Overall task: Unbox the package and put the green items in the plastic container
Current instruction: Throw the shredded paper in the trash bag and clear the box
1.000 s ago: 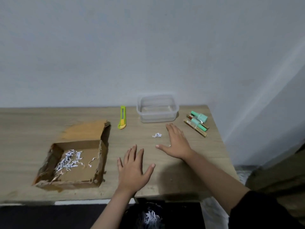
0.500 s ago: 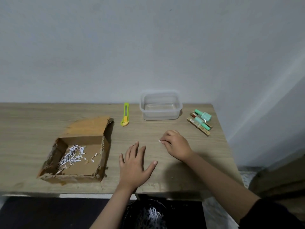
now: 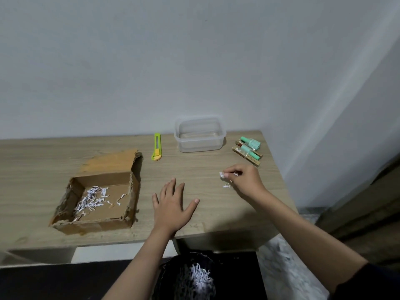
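Note:
An opened cardboard box (image 3: pixel 65 204) lies at the table's left with shredded white paper (image 3: pixel 92 200) in it. The clear plastic container (image 3: pixel 200 146) stands at the back with nothing inside. Right of it lie the green items (image 3: pixel 250 147) among gold-brown tubes. My right hand (image 3: pixel 244 178) is pinched on a small scrap of shredded paper (image 3: pixel 221 175), a little above the table and just in front of the green items. A loose scrap (image 3: pixel 226 186) lies under it. My left hand (image 3: pixel 173 204) rests flat on the table, fingers spread.
A green-yellow utility knife (image 3: pixel 157 149) lies between the box flap and the container. Below the table's front edge stands a dark bin (image 3: pixel 188 276) holding shredded paper. The table's right edge runs close to the green items.
My right hand closed its fingers on the paper scrap on the table and now holds it pinched slightly higher. The left hand stayed flat.

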The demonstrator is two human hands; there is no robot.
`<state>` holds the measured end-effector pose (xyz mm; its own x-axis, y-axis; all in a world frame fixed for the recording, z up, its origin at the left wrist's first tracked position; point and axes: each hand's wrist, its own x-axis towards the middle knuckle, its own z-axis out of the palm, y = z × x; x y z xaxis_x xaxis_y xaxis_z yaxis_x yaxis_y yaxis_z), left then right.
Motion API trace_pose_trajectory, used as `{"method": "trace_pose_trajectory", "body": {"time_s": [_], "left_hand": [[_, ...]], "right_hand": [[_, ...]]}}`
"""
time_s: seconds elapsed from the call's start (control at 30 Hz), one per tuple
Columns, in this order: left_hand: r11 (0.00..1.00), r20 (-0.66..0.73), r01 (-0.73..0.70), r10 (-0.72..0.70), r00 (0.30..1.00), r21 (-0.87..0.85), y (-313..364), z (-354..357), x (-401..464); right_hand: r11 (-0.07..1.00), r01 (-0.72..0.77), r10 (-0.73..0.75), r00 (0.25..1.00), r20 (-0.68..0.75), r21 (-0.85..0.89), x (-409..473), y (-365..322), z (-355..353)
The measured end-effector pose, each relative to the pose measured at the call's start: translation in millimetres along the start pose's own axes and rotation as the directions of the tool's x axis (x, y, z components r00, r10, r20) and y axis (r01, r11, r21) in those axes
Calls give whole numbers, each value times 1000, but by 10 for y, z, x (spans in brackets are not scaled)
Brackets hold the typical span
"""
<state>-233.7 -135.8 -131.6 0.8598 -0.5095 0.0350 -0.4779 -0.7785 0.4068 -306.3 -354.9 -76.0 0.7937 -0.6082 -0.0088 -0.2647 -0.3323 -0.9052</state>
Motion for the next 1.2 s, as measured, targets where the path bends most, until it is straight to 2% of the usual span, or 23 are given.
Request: {"method": "trace_pose_trajectory", "body": {"time_s": [0.2,0.27,0.4,0.5,0.6,0.67,0.77,0.83,0.93,1.03,1.1,1.2], "left_hand": [[999,38,-34,34,999,18,-26,-16,-26],[997,97,-60,55,994,51,-46,-20,-35],[984,203,-162,144,968,74,-167,-90,-82],[966,228,-255,237,944,51,-313,-154,-161],[958,229,-284,267,936,45,-374,-160,-204],[957,221,-285,268,938,48,-376,-143,-202],[957,199,-287,273,941,46,-383,-107,-191],[955,172,-292,281,944,42,-389,-91,-181],[953,145,-299,288,946,56,-392,-82,-159],[954,137,-295,285,949,52,-395,-81,-155],[957,131,-286,279,951,45,-398,-77,-158],[959,128,-280,273,953,36,-399,-76,-160]], "right_hand": [[995,-55,51,998,46,88,-614,-172,-62],[1000,-10,10,994,110,1,-893,-106,76],[947,258,-194,934,301,-189,-1472,175,494],[916,259,-135,918,373,-306,-1764,391,761],[935,141,-28,944,328,-326,-1916,513,921],[943,121,-35,962,270,-309,-1960,501,957],[941,187,-190,982,16,-283,-1904,371,893],[940,195,-253,949,-188,-280,-1734,261,808],[964,125,-206,907,-366,-234,-1318,110,641],[953,30,-140,926,-352,-301,-902,108,496],[922,-37,-72,961,-265,-386,-683,172,450],[839,-37,-46,989,-137,-543,-463,250,463]]}}
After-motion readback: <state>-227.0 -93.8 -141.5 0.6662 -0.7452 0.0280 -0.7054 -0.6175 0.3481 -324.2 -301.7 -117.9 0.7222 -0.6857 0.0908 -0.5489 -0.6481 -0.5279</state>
